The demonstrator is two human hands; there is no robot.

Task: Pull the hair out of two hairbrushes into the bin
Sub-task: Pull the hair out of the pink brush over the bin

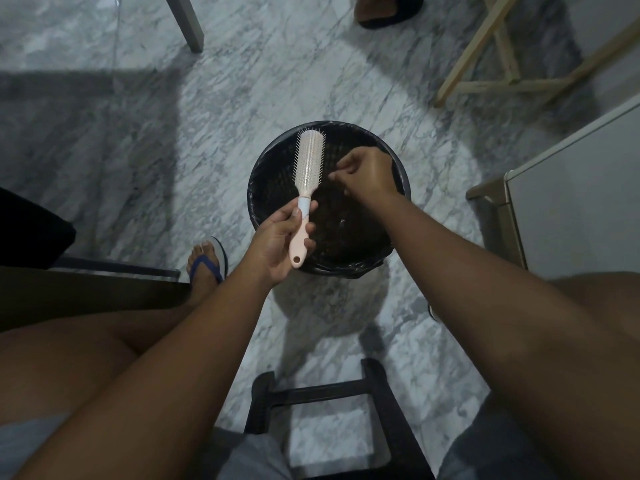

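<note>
Left hand [277, 242] fingers wrapped round the handle of a pale pink plastic paddle hairbrush [307, 181], head held over a round black lined bin [398, 168] on the marble floor. Right hand [367, 173] pinched above the bin; strands too fine to confirm. Brush looks light, rigid; handle grip suits, hair wispy, clingy.

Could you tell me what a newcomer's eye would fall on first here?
The pale pink plastic hairbrush stands out, held by its handle in the left hand over the round black lined bin at centre. The right hand hovers over the bin beside the bristles, fingertips pinched together.
</note>
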